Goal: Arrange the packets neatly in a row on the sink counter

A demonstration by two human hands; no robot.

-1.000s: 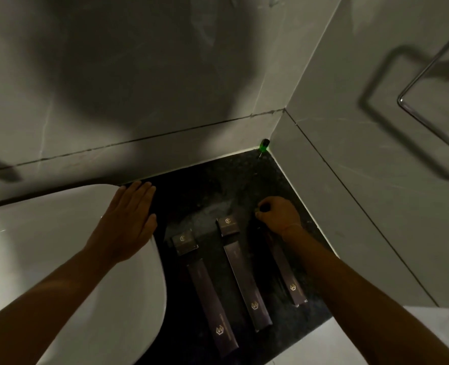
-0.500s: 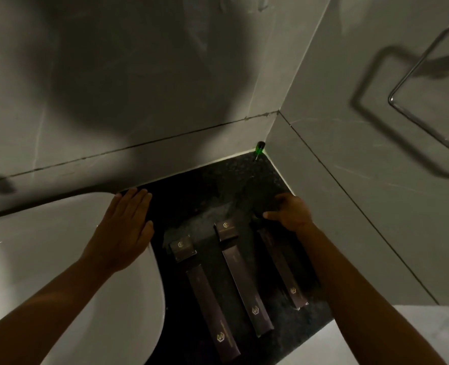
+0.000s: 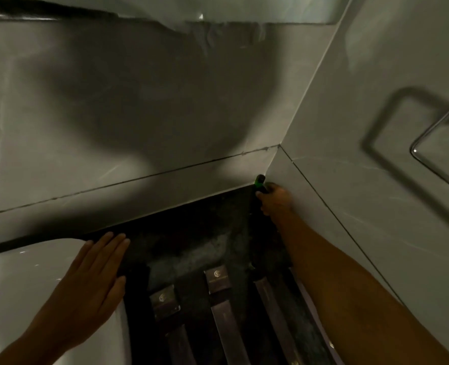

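Note:
Dark brown packets with gold logos lie side by side on the black counter (image 3: 191,241). A small square packet (image 3: 164,301) sits above a long one (image 3: 181,346) on the left. Another small packet (image 3: 217,277) tops a long one (image 3: 230,333) in the middle. A third long packet (image 3: 273,312) lies on the right, partly under my right forearm. My left hand (image 3: 91,280) rests flat, fingers apart, on the white sink rim (image 3: 20,285). My right hand (image 3: 276,200) is in the far corner, its fingers closed around a small green-tipped object (image 3: 259,181).
Grey tiled walls meet in a corner right behind the counter. A chrome towel rail (image 3: 434,143) hangs on the right wall. The white sink basin fills the lower left.
My right hand left the right long packet and reached back into the corner, closing on the green-tipped object. The view tilted up. My left hand stayed on the sink rim.

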